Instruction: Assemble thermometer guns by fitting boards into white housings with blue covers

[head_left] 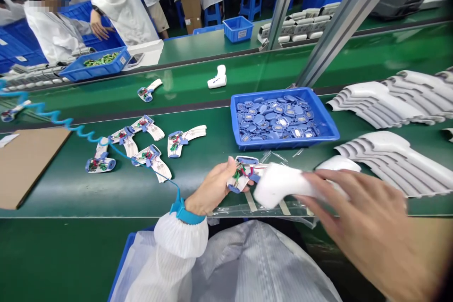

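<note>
"What's the big picture?"

"A green assembly belt (71, 193) runs across in front of me, and my landmark on it is the blue tray (283, 91), heaped with small blue parts (276, 118)."

"What's around that tray?"

"Beyond it, a co-worker's hand (101, 26) hangs over a farther belt. To its right lie stacked white shells (396, 160). To its left lie five wired housing halves (152, 160), with a cardboard sheet (28, 165) farther left."

"And your hands?"

"Both are just in front of the tray. My left hand (208, 186) has its fingers (230, 165) curled in a firm pinch on one wired housing half (242, 174). My right hand (357, 217) has its fingers (318, 181) spread wide but closed over a white shell (283, 186), holding it right against that half."

"Anything on your wrist?"

"A blue strap (186, 214) on my left wrist, with its coiled blue cord (46, 113) trailing off across the belt."
</note>
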### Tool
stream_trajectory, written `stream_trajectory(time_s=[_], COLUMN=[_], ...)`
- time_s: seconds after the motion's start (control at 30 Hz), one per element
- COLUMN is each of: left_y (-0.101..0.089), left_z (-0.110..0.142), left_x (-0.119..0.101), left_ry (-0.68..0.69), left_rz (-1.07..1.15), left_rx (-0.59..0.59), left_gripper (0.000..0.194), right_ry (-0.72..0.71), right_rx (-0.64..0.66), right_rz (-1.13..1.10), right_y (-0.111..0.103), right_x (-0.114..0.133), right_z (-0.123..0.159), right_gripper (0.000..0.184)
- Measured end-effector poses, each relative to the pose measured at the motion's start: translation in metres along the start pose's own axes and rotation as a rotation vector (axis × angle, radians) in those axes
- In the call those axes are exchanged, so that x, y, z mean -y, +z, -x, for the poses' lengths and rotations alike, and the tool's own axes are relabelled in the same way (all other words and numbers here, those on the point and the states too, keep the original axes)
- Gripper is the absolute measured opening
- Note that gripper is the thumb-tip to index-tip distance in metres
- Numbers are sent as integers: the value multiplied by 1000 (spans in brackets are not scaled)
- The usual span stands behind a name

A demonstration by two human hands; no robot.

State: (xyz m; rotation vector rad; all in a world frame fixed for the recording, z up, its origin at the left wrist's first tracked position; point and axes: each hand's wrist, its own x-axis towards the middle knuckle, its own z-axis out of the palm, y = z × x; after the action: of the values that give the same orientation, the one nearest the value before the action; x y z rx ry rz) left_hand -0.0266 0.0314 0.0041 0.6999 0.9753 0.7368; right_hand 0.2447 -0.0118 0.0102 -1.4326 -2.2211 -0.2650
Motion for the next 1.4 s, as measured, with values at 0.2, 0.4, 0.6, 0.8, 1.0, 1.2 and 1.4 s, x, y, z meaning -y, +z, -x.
stream_trajectory(time_s=[0.2,0.4,0.6,0.8,1.0,1.2,1.4], left_y=[-8,-10,-12,-4,10,17,19], left_z=[3,10,10,13,16,20,24], left_x=[-1,-3,1,0,9,10,3], left_ry=[105,165,269,313,323,349,384], left_rz=[-169,-500,-697,-691,-841,-1161,-1218], left_rx=[62,18,31,-42,1,-111,-128], left_gripper=[69,51,48,39,19,26,26], right_ry=[-155,16,344,361,335,296,188], right_rx=[25,306,645,492,57,-143,-87], right_rz=[21,-321,-885,-950,-616,-504,-421], right_y=[18,44,33,35,46,47,43], right_x=[51,46,34,48,96,107,107], right_z=[-47,-44,-54,-58,-83,-94,-97], right_gripper=[19,34,33,44,51,58,53])
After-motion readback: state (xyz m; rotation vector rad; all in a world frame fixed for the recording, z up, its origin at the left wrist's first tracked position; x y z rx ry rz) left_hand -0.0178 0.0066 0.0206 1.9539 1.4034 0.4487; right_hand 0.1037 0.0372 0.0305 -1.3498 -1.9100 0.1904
